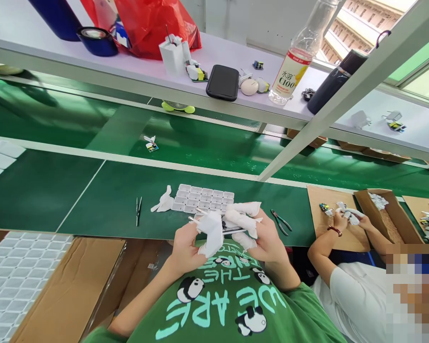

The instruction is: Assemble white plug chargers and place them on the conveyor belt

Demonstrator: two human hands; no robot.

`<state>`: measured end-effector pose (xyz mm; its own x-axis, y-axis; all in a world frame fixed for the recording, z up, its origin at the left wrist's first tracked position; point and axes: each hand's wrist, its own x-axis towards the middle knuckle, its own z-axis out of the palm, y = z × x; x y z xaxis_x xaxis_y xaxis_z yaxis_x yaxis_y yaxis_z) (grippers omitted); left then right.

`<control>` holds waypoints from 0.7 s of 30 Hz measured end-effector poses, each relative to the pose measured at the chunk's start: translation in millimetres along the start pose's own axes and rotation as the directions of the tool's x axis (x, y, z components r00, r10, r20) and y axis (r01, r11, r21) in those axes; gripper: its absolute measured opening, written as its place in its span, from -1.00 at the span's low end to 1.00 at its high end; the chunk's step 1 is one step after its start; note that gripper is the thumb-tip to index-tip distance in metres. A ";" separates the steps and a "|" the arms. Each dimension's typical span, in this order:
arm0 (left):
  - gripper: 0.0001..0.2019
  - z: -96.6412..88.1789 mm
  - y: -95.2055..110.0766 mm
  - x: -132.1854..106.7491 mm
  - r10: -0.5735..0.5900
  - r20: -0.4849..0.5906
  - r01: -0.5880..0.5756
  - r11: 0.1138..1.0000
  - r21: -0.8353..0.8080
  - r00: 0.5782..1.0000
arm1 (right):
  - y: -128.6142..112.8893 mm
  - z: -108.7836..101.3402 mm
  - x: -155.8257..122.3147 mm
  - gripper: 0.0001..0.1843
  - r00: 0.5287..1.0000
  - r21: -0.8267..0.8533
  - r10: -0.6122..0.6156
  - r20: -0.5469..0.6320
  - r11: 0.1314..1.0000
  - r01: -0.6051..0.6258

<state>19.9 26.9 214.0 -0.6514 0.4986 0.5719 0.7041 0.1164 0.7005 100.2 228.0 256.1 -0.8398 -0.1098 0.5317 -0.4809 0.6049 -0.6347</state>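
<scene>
Just nearside of tray (pixel 204 197): our left hand (pixel 183 248) pinches white cloth (pixel 212 232); our right hand (pixel 269 239), fingers wrapped, grips thin piece (pixel 230 229).

The cloth (pixel 211 231) in the left hand (pixel 186 250) is white, as are the wrappings on the fingers (pixel 241 221) of the right hand (pixel 268 240) and the gridded tray (pixel 203 196) behind. The belt (pixel 93 200) is deep green with pale lines. The shirt (pixel 229 305) is brighter green, with mint lettering and black-and-white pandas. The cardboard (pixel 75 286) is brown, the plastic bag (pixel 153 24) red.
</scene>
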 end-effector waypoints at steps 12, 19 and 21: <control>-0.89 4.4 2.2 6.0 0.065 -0.065 -0.066 0.998 -0.006 0.996 | -1.7 3.6 -2.6 -0.65 0.997 0.097 0.063 -0.040 0.994 -0.059; -0.78 7.5 3.5 8.7 0.063 -0.076 -0.064 0.998 -0.011 0.995 | 5.2 16.1 -12.9 -0.55 0.979 0.260 0.171 -0.110 0.956 -0.138; -0.77 6.9 3.0 8.8 0.057 -0.072 -0.058 0.998 -0.018 0.996 | 7.9 20.1 -13.0 -0.51 0.978 0.290 0.162 -0.131 0.950 -0.118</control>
<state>18.2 37.6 218.2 -0.6290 0.4410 0.6402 0.7357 0.0714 0.6736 102.3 218.4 232.9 -0.8663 0.0937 0.4907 -0.4303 0.3588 -0.8283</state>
